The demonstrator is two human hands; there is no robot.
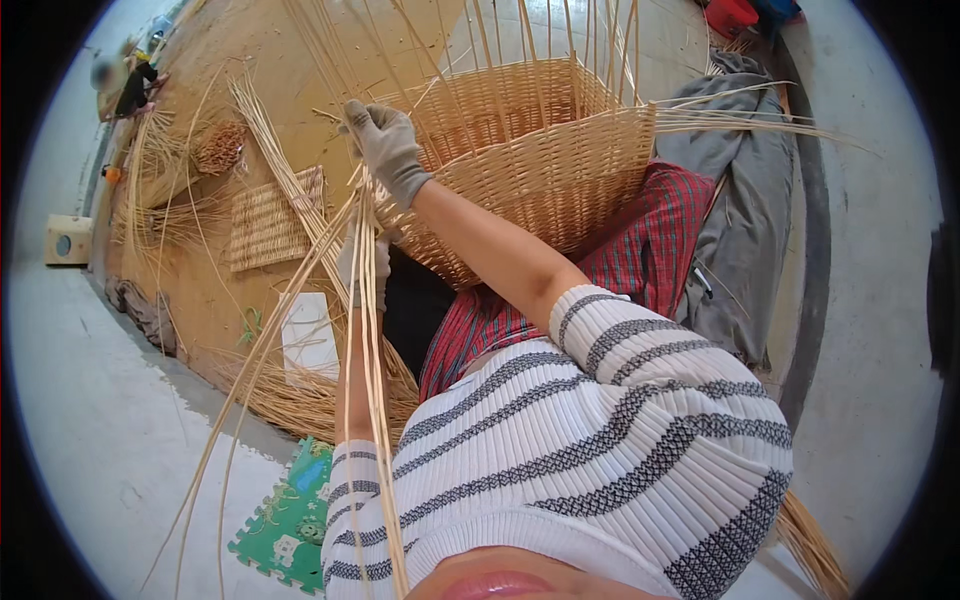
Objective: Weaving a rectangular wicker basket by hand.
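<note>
A half-woven cane basket (540,175) leans across my lap, with long upright stakes (540,60) rising from its rim. My right hand (387,148), in a grey-beige glove, is closed in a pinch at the basket's left corner, on what looks like a thin cane strand. Just below it, my left hand (362,268), also gloved, is closed around the corner where a bundle of cane strands (372,350) gathers. Those strands partly hide its fingers. Loose ends from the bundle trail down over my left arm and out toward the lower left.
A woven square panel (270,225) lies on the left, beside bundled canes (160,190). A white sheet (310,335), loose cane and a green foam mat (285,530) are nearer. Grey cloth (745,200) lies right; a red bucket (730,15) stands behind. Another person (135,85) sits far left.
</note>
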